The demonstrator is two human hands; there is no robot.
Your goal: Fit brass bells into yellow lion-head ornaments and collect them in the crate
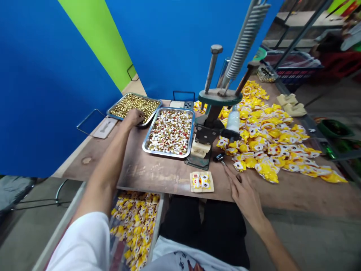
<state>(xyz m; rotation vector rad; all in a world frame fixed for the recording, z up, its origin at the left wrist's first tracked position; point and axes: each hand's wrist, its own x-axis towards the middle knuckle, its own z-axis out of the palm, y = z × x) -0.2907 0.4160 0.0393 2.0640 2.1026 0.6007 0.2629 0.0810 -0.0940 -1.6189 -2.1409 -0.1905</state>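
Note:
My left hand [135,117] reaches into a metal tray of small gold beads [124,102], its fingers bent down at the beads; what they hold is hidden. My right hand [239,188] is by the table's front edge, its fingers around the handle of a small black-headed tool [219,157]. Between the hands, a yellow-and-white printed piece [203,181] lies on a pale square block [194,188]. A second metal tray [166,153] holds many small white, gold and red pieces. Beside it stands a hand press [220,97] with a pale block in its base.
Yellow-and-white pieces [265,139] are heaped on the right of the table [158,175]. Below the front edge, a bin [161,214] holds more of them. Blue panels [166,45] stand behind. At upper right are a basket [299,73] and part of another person.

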